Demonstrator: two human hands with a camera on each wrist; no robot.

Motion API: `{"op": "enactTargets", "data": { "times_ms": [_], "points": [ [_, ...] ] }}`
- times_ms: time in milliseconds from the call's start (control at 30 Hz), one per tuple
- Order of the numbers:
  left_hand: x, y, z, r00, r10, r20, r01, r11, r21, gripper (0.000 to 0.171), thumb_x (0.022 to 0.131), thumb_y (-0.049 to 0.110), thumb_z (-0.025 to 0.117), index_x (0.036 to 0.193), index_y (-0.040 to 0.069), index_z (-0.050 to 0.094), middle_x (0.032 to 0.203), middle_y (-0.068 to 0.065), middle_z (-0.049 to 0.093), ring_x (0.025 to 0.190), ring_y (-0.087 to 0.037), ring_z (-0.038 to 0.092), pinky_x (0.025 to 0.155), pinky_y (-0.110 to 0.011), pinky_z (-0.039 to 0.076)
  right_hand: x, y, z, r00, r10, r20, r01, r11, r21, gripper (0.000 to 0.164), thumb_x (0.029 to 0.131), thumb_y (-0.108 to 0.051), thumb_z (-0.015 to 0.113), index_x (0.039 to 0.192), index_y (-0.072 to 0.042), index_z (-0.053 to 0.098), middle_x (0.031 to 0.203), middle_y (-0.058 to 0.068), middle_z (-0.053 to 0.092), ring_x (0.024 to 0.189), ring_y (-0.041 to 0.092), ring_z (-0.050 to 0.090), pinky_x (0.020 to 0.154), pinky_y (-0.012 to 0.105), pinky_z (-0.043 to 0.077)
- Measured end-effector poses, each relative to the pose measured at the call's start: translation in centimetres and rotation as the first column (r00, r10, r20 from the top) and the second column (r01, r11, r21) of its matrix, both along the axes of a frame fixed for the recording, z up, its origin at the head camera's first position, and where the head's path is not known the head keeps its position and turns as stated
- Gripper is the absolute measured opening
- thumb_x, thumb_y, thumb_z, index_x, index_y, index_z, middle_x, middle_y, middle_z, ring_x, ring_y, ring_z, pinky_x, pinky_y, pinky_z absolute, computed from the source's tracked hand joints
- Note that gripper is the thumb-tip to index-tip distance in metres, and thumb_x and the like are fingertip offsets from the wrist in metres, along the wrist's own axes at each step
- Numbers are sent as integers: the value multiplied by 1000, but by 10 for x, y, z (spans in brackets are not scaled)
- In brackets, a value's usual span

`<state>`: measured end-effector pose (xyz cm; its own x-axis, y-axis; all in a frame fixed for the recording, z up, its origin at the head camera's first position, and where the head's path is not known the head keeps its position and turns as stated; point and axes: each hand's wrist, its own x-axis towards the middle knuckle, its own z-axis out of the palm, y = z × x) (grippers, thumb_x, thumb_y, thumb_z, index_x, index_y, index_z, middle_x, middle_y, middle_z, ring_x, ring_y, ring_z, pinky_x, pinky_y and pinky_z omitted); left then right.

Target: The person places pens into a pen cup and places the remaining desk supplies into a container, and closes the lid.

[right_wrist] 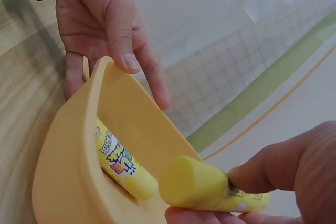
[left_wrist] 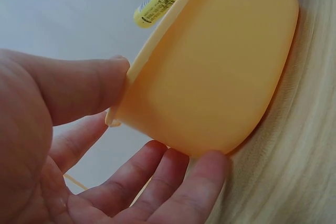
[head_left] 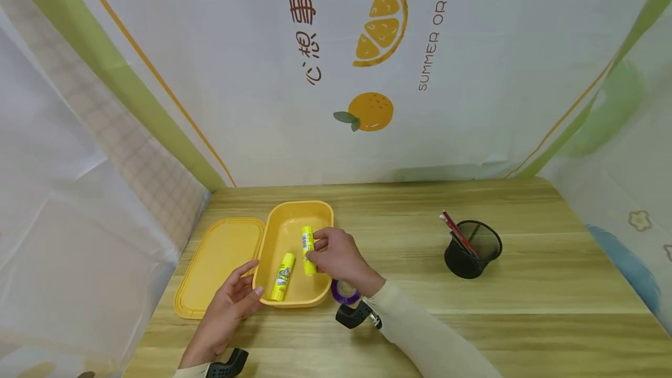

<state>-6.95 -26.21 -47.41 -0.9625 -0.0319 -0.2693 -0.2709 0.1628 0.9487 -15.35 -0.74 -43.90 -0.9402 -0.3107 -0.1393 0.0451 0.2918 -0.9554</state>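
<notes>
A yellow plastic box (head_left: 296,210) stands on the table in the head view. My left hand (head_left: 229,308) grips its near left corner, thumb at the rim and fingers against the outer wall (left_wrist: 210,77). One yellow glue stick (head_left: 283,277) lies inside, label showing; the right wrist view shows this glue stick (right_wrist: 123,161) too. Over the box, my right hand (head_left: 340,255) pinches a second yellow glue stick (head_left: 308,249) between thumb and fingers. In the right wrist view that held glue stick (right_wrist: 194,184) is close to the rim.
Left of the box lies a flat yellow lid (head_left: 220,267). A purple tape roll (head_left: 345,291) sits at the box's right side, partly hidden by my right wrist. Farther right stands a black mesh pen holder (head_left: 472,249) with a few pencils (head_left: 458,233). A printed curtain (head_left: 262,104) hangs behind the table.
</notes>
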Motion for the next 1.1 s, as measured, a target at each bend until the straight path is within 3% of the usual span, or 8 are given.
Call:
{"op": "enactTargets", "data": {
  "times_ms": [467, 767, 933, 1100],
  "points": [
    [0, 0, 3, 1000, -7, 7, 7, 1000, -10, 63, 105, 14, 67, 161, 23, 40, 140, -16, 48, 115, -19, 57, 90, -31, 61, 3, -27, -1, 999, 48, 5, -49, 993, 103, 50, 96, -5, 74, 141, 4, 53, 101, 11, 72, 64, 15, 67, 55, 25, 58],
    [0, -1, 3, 1000, -8, 0, 8, 1000, -5, 62, 105, 13, 66, 160, 23, 41, 136, -15, 48, 113, -18, 57, 89, -31, 61, -1, -33, 1, 993, 72, 90, -78, 994, 72, 52, 100, -4, 67, 146, 5, 43, 107, 14, 66, 77, 20, 68, 59, 30, 61],
    [1, -2, 3, 1000, -11, 3, 11, 1000, -3, 61, 105, 13, 66, 160, 23, 41, 139, -17, 47, 114, -19, 57, 89, -31, 61, -3, -40, -2, 995, 68, 77, -76, 991, 112, 53, 100, -1, 62, 147, 7, 38, 98, 15, 61, 70, 21, 65, 55, 28, 57],
    [0, -1, 3, 1000, -14, 6, 14, 1000, 4, 62, 105, 12, 65, 161, 23, 40, 139, -17, 48, 114, -20, 57, 90, -31, 61, -4, -45, -6, 993, 57, 107, -70, 990, 120, 57, 99, -1, 62, 149, 6, 36, 102, 16, 61, 70, 21, 63, 54, 29, 55]
  ]
}}
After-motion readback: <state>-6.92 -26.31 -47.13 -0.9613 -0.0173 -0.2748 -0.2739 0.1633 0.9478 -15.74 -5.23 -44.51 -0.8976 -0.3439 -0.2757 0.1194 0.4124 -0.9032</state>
